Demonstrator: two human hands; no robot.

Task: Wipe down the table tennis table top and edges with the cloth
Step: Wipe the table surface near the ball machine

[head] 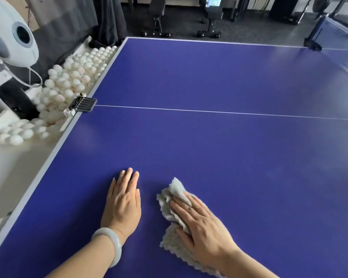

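The blue table tennis table (219,141) fills most of the view, with a white centre line across it and a pale edge band along its left side. A crumpled grey cloth (174,199) lies on the near part of the top. My right hand (203,225) presses flat on the cloth with straight fingers, covering its middle. My left hand (123,203) rests palm down on the bare blue surface just left of the cloth, fingers straight. A pale bangle sits on that wrist.
A tray holding several white balls (68,85) runs along the table's left edge, fixed by a black clamp (82,105). A white ball machine (10,35) stands at far left. The net (342,43) is at upper right. Gym benches stand beyond the far edge.
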